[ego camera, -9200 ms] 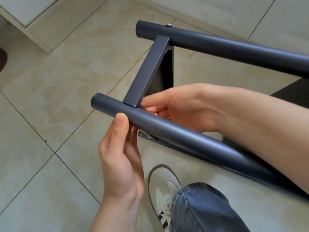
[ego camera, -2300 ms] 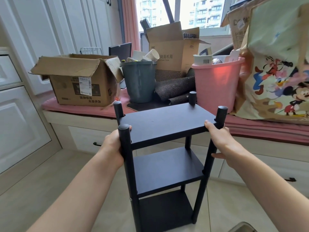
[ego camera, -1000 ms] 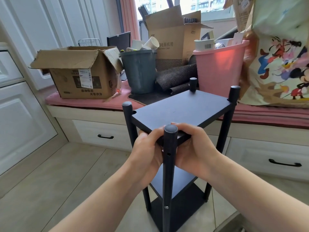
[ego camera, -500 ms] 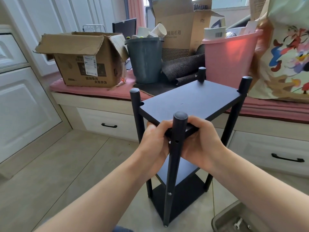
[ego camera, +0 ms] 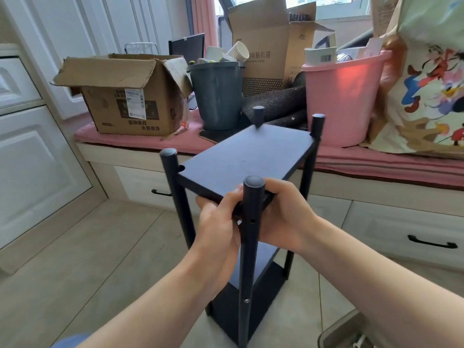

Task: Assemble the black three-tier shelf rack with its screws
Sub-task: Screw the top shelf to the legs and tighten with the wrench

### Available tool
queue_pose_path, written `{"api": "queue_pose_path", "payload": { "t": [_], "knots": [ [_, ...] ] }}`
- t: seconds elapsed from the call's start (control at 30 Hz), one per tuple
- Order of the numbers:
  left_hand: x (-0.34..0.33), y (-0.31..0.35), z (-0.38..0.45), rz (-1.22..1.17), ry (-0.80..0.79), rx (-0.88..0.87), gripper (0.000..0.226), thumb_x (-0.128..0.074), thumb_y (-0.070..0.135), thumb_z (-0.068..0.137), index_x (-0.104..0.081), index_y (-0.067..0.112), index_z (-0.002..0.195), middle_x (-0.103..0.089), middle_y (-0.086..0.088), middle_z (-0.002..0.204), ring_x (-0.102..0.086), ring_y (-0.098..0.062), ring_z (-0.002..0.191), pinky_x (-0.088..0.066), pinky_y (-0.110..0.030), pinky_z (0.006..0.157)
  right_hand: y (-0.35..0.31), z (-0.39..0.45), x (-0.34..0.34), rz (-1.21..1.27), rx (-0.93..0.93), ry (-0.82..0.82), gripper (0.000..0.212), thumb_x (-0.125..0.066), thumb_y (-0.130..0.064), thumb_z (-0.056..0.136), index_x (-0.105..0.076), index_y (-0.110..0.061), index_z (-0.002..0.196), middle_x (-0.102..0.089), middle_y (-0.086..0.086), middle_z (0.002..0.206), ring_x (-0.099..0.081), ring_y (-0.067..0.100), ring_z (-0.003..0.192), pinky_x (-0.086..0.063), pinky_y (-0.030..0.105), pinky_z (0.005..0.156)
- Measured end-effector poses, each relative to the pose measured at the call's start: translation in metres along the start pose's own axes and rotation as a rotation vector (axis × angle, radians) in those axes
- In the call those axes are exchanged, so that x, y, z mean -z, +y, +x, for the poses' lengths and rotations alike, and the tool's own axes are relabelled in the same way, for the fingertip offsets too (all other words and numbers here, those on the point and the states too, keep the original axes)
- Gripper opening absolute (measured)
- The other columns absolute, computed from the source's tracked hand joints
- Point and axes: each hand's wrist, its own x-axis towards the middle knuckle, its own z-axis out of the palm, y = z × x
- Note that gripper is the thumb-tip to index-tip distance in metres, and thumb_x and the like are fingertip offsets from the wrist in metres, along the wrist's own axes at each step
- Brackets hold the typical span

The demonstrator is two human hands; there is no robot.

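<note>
the black shelf rack (ego camera: pixel 247 156) stands upright on the tiled floor (ego camera: pixel 100 259), one corner turned toward the camera. the left hand (ego camera: pixel 218 229) and the right hand (ego camera: pixel 286 217) both grip the near corner of its top shelf (ego camera: pixel 251 156), one on each side of the near post (ego camera: pixel 251 234). the left fingers (ego camera: pixel 226 204) curl over the shelf edge just left of that post, with the thumb on top. the right fingers (ego camera: pixel 276 187) wrap the edge just right of it. between the two hands the post shows small holes, and a screw (ego camera: pixel 246 300) sits in it well below the fingers. the middle shelf (ego camera: pixel 268 252) and bottom shelf (ego camera: pixel 253 297) lie beneath the hands. the three other posts rise beyond the fingers.

beyond the rack, a window seat with a pink cushion (ego camera: pixel 376 162) carries an open cardboard box (ego camera: pixel 125 96) to the far left of the hands, a dark grey bin (ego camera: pixel 218 96) straight ahead, a taller cardboard box (ego camera: pixel 266 46) behind it, a pink bucket (ego camera: pixel 344 96) to the right and a cartoon-print bag (ego camera: pixel 426 84) at far right. drawers (ego camera: pixel 401 234) with black handles sit under the seat.
</note>
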Motion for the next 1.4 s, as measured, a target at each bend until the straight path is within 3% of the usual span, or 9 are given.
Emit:
{"api": "queue_pose_path", "payload": {
  "t": [0.17,0.27,0.4,0.57,0.7,0.8,1.0,1.27,1.4],
  "knots": [
    [-0.007,-0.008,-0.002,-0.040,0.059,-0.010,0.037,-0.054,0.025,0.102,-0.056,0.003,0.131,-0.075,-0.010,0.116,-0.073,-0.017,0.107,-0.058,-0.025,0.084,-0.010,0.025,-0.005,-0.009,-0.071,0.176,0.015,-0.065,-0.028,0.074,-0.055,-0.018,0.077,-0.055,0.003,0.072,-0.057,0.022,0.060,-0.051,0.027,0.062],
    [-0.010,-0.014,0.003,-0.077,0.035,-0.012,0.024,-0.058,0.015,0.100,-0.054,0.010,0.123,-0.078,-0.003,0.105,-0.075,-0.012,0.098,-0.058,-0.019,0.073,-0.019,0.030,-0.001,-0.028,-0.064,0.262,0.026,-0.063,-0.033,0.083,-0.058,-0.016,0.103,-0.054,0.010,0.103,-0.052,0.028,0.088,-0.044,0.035,0.083],
    [-0.017,-0.029,0.006,0.073,-0.013,-0.030,0.033,-0.070,0.027,0.094,-0.054,0.023,0.122,-0.077,0.007,0.109,-0.071,-0.012,0.110,-0.051,-0.033,0.100,-0.030,0.016,0.009,-0.072,-0.028,0.336,0.050,-0.062,-0.038,0.090,-0.059,-0.004,0.126,-0.052,0.012,0.142,-0.052,0.028,0.101,-0.048,0.040,0.101],
    [-0.032,-0.045,0.003,0.219,-0.166,0.003,0.048,-0.066,0.046,0.082,-0.059,0.035,0.129,-0.070,0.011,0.127,-0.063,-0.008,0.123,-0.044,-0.035,0.110,-0.044,-0.019,0.052,-0.230,0.066,0.414,0.053,-0.052,-0.044,0.095,-0.068,0.004,0.111,-0.068,0.023,0.116,-0.065,0.025,0.088,-0.057,0.041,0.084],
    [-0.047,-0.052,0.000,0.291,-0.213,-0.017,0.011,-0.067,0.040,0.095,-0.072,0.045,0.103,-0.075,0.022,0.109,-0.067,0.004,0.108,-0.048,-0.018,0.091,-0.040,-0.046,0.097,-0.271,0.009,0.558,0.036,-0.052,-0.037,0.099,-0.070,-0.011,0.080,-0.073,0.009,0.086,-0.070,0.022,0.076,-0.053,0.036,0.075],
    [-0.056,-0.052,-0.002,0.350,-0.226,-0.082,0.034,-0.065,0.028,0.098,-0.074,0.057,0.084,-0.074,0.029,0.097,-0.066,0.014,0.096,-0.047,-0.001,0.072,-0.028,-0.060,0.127,-0.287,-0.055,0.677,0.032,-0.056,-0.022,0.097,-0.068,-0.010,0.070,-0.071,0.009,0.077,-0.069,0.022,0.066,-0.054,0.034,0.066],
    [-0.057,-0.064,0.004,0.318,-0.189,-0.209,0.036,-0.070,0.022,0.095,-0.075,0.054,0.079,-0.076,0.025,0.094,-0.069,0.010,0.095,-0.046,0.000,0.071,0.012,-0.081,0.172,-0.537,-0.263,0.724,0.022,-0.054,-0.018,0.099,-0.071,-0.007,0.089,-0.073,0.008,0.082,-0.071,0.021,0.075,-0.059,0.032,0.073],
    [-0.053,-0.067,0.010,0.282,-0.202,-0.239,0.035,-0.072,0.016,0.092,-0.078,0.047,0.077,-0.077,0.020,0.090,-0.071,0.005,0.092,-0.049,-0.002,0.072,0.115,-0.080,0.207,-1.156,-0.792,0.630,0.025,-0.044,-0.012,0.099,-0.053,-0.006,0.076,-0.053,0.010,0.079,-0.052,0.022,0.070,-0.033,0.019,0.045],
    [-0.053,-0.068,0.010,0.276,-0.231,-0.245,0.022,-0.075,0.011,0.089,-0.077,0.033,0.086,-0.078,0.017,0.092,-0.071,0.005,0.094,-0.048,-0.002,0.074,0.172,-0.069,0.208,-1.272,-0.922,0.536,0.032,-0.043,-0.014,0.100,-0.060,0.004,0.120,-0.061,0.015,0.102,-0.060,0.027,0.092,-0.048,0.027,0.067]
  ]
}}
